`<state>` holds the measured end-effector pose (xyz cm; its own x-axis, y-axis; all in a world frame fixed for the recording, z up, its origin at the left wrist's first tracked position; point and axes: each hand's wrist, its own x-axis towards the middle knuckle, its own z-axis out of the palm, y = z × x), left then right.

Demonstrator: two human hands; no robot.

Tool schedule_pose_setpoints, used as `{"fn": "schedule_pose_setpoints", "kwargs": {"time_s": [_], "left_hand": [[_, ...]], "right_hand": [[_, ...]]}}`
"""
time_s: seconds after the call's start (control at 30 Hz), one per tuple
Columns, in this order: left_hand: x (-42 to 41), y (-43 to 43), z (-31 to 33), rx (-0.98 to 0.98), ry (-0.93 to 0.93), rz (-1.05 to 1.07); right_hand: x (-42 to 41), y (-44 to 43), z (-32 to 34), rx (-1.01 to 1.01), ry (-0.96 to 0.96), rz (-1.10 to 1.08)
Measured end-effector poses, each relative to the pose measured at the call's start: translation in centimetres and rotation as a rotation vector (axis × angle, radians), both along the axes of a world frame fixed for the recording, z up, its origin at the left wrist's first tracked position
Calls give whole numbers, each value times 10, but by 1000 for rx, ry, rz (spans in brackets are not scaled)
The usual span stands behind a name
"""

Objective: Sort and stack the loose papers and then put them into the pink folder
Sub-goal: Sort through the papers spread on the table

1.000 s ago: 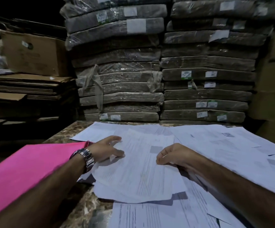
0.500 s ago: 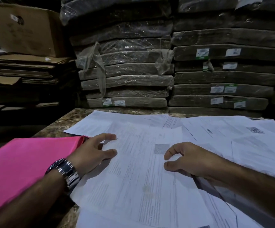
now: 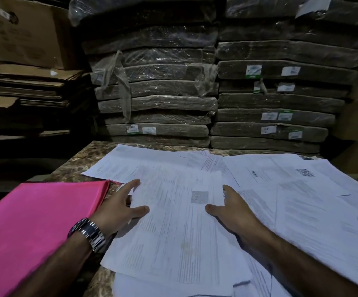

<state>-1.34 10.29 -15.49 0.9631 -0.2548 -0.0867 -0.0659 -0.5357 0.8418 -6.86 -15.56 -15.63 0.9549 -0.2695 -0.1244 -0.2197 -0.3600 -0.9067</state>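
Note:
Several loose white printed papers lie spread over the marble table. The top sheet lies in the middle between my hands. My left hand, with a metal watch on the wrist, rests at that sheet's left edge, fingers spread and thumb on the paper. At the sheet's right edge lies my right hand, fingers apart, thumb on the sheet. Neither hand grips anything. The closed pink folder lies flat at the left, just beside my left hand.
Tall stacks of plastic-wrapped bundles stand right behind the table's far edge. Flattened cardboard and a cardboard box are piled at the left. The brown marble table shows bare at its far left corner.
Both hands have opened and moved apart to the top sheet's left and right edges. The view has tilted down and moved closer to the table.

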Motion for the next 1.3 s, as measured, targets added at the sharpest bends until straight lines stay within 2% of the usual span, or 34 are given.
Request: {"fn": "schedule_pose_setpoints", "kwargs": {"time_s": [0.2, 0.47, 0.6, 0.77, 0.93, 1.07, 1.2, 1.3], "left_hand": [[4, 2, 3, 121, -16, -71], [7, 1, 2, 119, 0, -84], [5, 2, 0, 85, 7, -38], [5, 1, -1, 61, 41, -14], [2, -4, 1, 12, 57, -6], [-1, -3, 2, -14, 56, 1], [-2, -4, 4, -54, 51, -25], [-4, -4, 6, -44, -2, -57]], "right_hand": [[3, -5, -5, 79, -36, -79], [4, -9, -5, -188, -166, -176], [6, -11, -2, -218, -162, -206], [14, -14, 8, -203, -120, -163], [23, -11, 21, -282, -88, -78], [33, -12, 24, -238, -55, -12], [38, -10, 20, -279, -39, -35], [38, -10, 12, -227, -56, -48]]}}
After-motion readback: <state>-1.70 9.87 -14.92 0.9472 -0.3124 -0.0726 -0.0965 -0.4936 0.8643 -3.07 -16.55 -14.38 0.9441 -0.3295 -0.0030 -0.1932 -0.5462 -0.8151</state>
